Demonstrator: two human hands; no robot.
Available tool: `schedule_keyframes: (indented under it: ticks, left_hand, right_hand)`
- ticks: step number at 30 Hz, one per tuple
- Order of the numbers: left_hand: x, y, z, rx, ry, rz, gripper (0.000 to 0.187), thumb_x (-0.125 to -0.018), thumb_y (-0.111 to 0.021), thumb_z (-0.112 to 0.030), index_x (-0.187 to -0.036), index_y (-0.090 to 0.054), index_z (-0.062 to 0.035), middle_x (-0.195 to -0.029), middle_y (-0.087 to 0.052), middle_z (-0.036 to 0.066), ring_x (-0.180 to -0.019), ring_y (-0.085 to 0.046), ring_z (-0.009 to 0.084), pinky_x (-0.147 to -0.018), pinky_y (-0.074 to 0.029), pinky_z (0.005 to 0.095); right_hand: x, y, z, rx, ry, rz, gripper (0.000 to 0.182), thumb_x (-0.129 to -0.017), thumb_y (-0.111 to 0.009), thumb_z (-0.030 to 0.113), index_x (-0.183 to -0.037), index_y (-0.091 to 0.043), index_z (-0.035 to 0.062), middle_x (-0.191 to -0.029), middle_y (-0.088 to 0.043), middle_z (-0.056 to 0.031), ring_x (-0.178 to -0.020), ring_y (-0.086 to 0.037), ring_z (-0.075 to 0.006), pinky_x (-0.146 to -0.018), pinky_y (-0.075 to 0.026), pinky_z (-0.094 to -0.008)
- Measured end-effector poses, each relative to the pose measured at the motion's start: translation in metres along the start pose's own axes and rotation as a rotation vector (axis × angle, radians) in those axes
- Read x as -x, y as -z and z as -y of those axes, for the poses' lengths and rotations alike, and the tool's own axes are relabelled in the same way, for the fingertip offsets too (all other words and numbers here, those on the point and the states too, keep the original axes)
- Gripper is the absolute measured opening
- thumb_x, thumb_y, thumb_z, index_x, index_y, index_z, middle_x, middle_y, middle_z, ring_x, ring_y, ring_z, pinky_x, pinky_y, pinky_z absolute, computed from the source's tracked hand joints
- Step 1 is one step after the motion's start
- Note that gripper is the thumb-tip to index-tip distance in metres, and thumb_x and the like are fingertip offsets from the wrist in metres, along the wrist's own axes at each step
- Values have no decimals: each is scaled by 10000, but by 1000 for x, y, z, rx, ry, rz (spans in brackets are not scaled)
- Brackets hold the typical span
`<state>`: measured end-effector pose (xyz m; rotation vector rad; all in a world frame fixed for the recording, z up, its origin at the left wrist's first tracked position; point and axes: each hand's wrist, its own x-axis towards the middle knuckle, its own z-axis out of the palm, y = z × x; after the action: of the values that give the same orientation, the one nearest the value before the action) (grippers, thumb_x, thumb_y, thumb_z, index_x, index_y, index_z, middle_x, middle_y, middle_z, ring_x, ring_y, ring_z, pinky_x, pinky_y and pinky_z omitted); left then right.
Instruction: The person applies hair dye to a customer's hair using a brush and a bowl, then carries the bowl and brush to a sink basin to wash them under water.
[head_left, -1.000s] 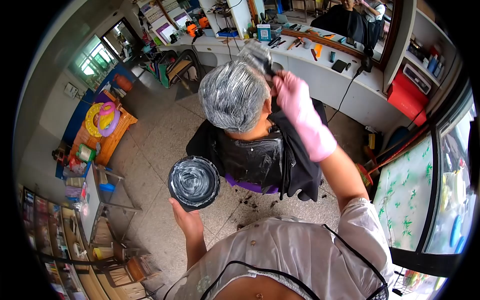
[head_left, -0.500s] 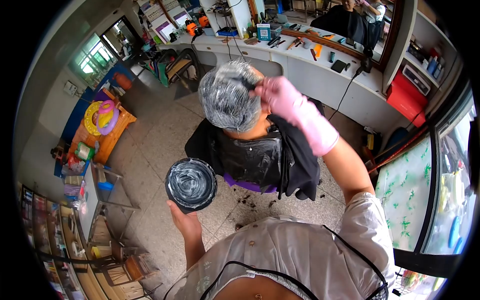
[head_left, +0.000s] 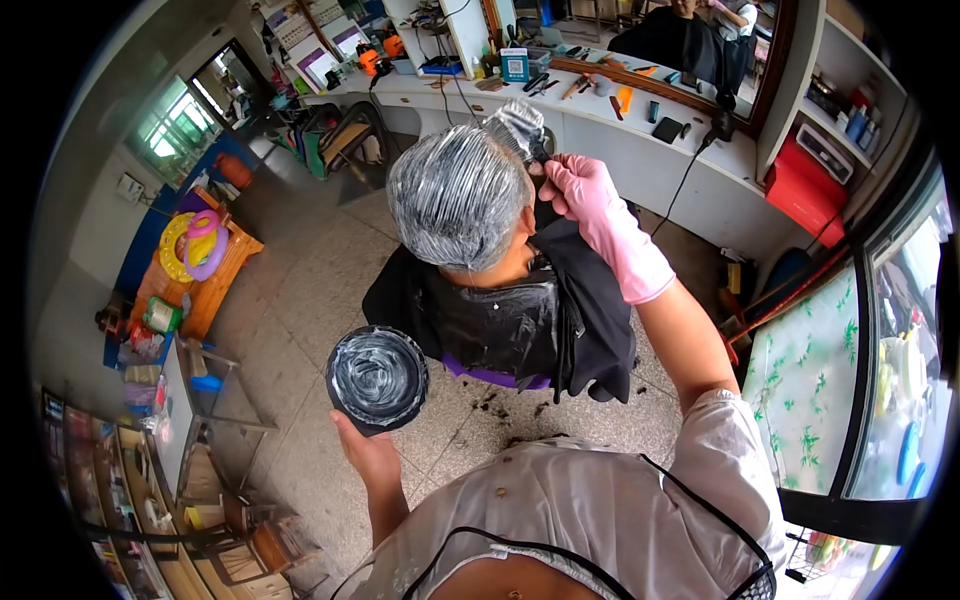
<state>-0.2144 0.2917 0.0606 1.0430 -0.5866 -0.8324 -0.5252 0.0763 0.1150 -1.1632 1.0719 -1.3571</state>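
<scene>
My left hand [head_left: 372,455], bare, grips the lower edge of a black mixing bowl [head_left: 340,395] whose inside is smeared with white cream [head_left: 378,372]. In my right hand [head_left: 580,190], covered by a pink glove, is a hair dye brush [head_left: 520,128]; white cream coats its head, and the gloved fingers hide most of its handle. The brush is beside the right front of a seated person's head [head_left: 455,195]. White streaks run through that person's hair. A black cape [head_left: 595,290] covers the shoulders, with a shiny dark sheet [head_left: 490,325] over the upper back.
A white counter [head_left: 600,125] under a mirror [head_left: 655,40] carries combs and several tools. A hair dryer [head_left: 722,125] hangs at its right end. On the left stand a wooden table [head_left: 235,250] with swim rings and a folding table [head_left: 178,420]. Hair clippings lie on the floor.
My right hand has moved the brush from the back right of the head forward, off the hair. The streaks look smoother and combed. The bowl has barely shifted.
</scene>
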Motion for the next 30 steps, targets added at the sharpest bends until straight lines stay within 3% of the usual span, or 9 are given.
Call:
schedule_keyframes:
  ticks: [9, 10, 11, 18, 19, 25, 26, 29, 30]
  left_hand:
    - [-29, 4, 5, 39, 18, 58, 521, -916, -348, -404, -1226, -378, 14, -1230, -445, 107, -1108, -457, 206, -939, -371, 353]
    - [-33, 3, 6, 30, 15, 65, 522, -915, -351, -403, -1225, -377, 16, -1229, -445, 108, -1106, -458, 207, -937, -373, 352]
    - [-34, 2, 6, 33, 19, 69, 522, -915, -351, -403, -1225, -377, 16, -1229, -445, 108, -1106, -458, 207, -937, -373, 352]
    - [-39, -14, 11, 27, -27, 15, 554, -919, -320, -415, -1237, -343, 38, -1245, -409, 136, -1124, -431, 219, -959, -351, 351]
    - [-37, -18, 10, 25, -38, -7, 554, -920, -320, -414, -1237, -346, 39, -1246, -408, 134, -1125, -429, 219, -958, -351, 351]
    - [-28, -27, 21, 76, -141, -83, 569, -916, -318, -429, -1245, -342, 34, -1244, -413, 130, -1125, -431, 215, -959, -352, 353]
    - [-25, -34, 19, 66, -157, -116, 567, -916, -316, -429, -1245, -345, 31, -1245, -414, 127, -1125, -432, 214, -959, -353, 353]
    - [-14, -52, 16, 33, -196, -214, 563, -916, -314, -431, -1245, -352, 24, -1250, -413, 118, -1125, -434, 211, -957, -355, 355]
    - [-12, -54, 16, 33, -205, -199, 565, -915, -316, -433, -1244, -352, 25, -1253, -411, 118, -1126, -433, 213, -957, -355, 356]
  right_hand:
    - [60, -39, -23, -304, 32, 214, 171, -885, -483, 127, -953, -572, -2, -626, -512, 15, -470, -406, -22, -388, -314, -166]
    - [72, -42, -15, 609, 352, 158, 142, -858, -503, 60, -962, -559, -18, -632, -513, 2, -510, -463, -62, -420, -372, -198]
    - [80, -40, -23, 784, 739, 85, 145, -840, -493, 20, -966, -549, -25, -645, -534, -38, -526, -514, -130, -467, -427, -228]
    - [8, 4, 12, 566, 698, -18, 251, -819, -488, 80, -1059, -528, 17, -735, -562, -149, -659, -581, -250, -625, -475, -322]
    - [-8, 8, 17, 801, 959, -135, 250, -814, -481, 99, -1051, -541, 45, -639, -542, -145, -586, -587, -251, -535, -479, -336]
    - [19, -14, 21, 1191, 955, 79, 222, -844, -480, 192, -1015, -550, 68, -712, -534, -125, -600, -572, -256, -529, -485, -353]
    - [28, -18, 49, 1038, 351, 282, 239, -843, -482, 169, -1058, -535, 77, -714, -519, -110, -603, -575, -240, -512, -483, -336]
    - [-7, 0, 43, 1087, 844, 108, 239, -864, -459, 201, -1050, -537, 75, -723, -534, -113, -611, -575, -246, -514, -475, -343]
    - [-31, -1, 35, 1029, 723, 102, 244, -870, -447, 211, -1053, -531, 72, -727, -536, -114, -612, -573, -252, -505, -469, -349]
